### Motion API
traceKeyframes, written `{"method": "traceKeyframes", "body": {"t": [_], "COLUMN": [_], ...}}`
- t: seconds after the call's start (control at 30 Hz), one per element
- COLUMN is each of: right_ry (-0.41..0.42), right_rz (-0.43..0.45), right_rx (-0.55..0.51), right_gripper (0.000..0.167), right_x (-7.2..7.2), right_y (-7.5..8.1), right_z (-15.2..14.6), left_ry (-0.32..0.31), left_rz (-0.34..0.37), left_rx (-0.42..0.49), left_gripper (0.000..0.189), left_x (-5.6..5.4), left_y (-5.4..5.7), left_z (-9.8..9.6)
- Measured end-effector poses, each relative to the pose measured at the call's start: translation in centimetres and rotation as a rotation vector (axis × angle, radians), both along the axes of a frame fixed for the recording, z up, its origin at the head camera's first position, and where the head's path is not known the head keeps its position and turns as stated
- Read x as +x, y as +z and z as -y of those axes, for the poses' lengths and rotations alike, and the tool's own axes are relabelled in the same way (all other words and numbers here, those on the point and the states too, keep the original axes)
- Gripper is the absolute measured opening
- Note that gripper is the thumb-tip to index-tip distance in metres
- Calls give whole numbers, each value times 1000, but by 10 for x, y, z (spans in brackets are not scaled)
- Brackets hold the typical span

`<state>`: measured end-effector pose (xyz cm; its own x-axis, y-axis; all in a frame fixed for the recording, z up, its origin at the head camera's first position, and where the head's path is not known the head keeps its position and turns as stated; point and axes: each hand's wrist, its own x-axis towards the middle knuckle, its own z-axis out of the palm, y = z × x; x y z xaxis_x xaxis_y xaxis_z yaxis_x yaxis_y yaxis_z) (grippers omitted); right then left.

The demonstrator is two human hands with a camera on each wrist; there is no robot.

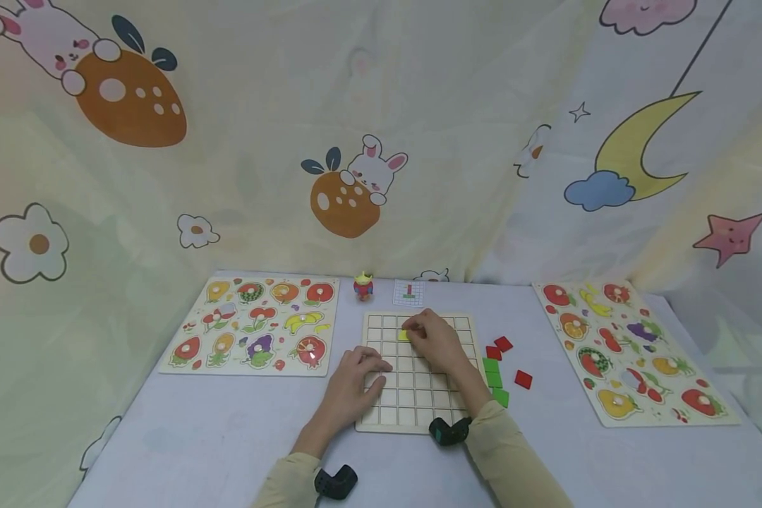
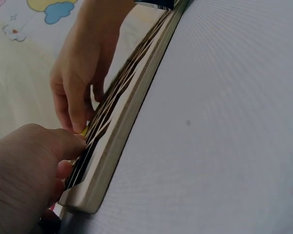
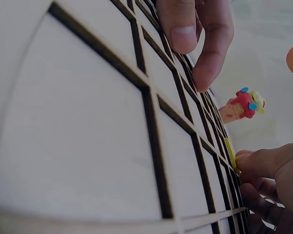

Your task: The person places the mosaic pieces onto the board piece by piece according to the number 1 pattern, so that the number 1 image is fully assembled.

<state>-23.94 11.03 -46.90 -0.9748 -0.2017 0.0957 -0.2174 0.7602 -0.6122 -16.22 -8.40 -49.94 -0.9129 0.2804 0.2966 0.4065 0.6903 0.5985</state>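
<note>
A wooden grid board (image 1: 394,429) lies in front of me, divided into square cells. With thumb and fingertips, my right hand (image 1: 434,342) pinches a yellow square tile (image 1: 403,335) in the upper part of the grid. In the right wrist view the yellow tile (image 3: 230,153) stands tilted up at the grid strips, with the thumb at its end. My left hand (image 1: 351,384) rests at the board's left edge, fingers loosely bent over the outer cells and holding nothing. Red tiles (image 1: 523,379) and green tiles (image 1: 493,379) lie just right of the board.
Behind the board stand a small toy figure (image 1: 363,287) and a grid card (image 1: 409,292) with a green and red pattern. One fruit puzzle board (image 1: 320,331) lies at the left, another fruit puzzle board (image 1: 609,384) at the right. A printed curtain (image 1: 260,183) hangs behind the table.
</note>
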Motion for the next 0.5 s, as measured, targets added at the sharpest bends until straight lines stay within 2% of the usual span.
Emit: {"method": "traceKeyframes", "body": {"t": [0.33,0.5], "right_ry": [11,17], "right_rz": [-6,-12], "right_rx": [-7,-67], "right_gripper": [15,15], "right_x": [3,5], "right_y": [5,4], "right_z": [2,-4], "left_ry": [4,-1], "left_rz": [-2,1], "left_rx": [1,6], "left_gripper": [16,16], "left_x": [0,0], "left_y": [1,-1], "left_z": [0,0]}}
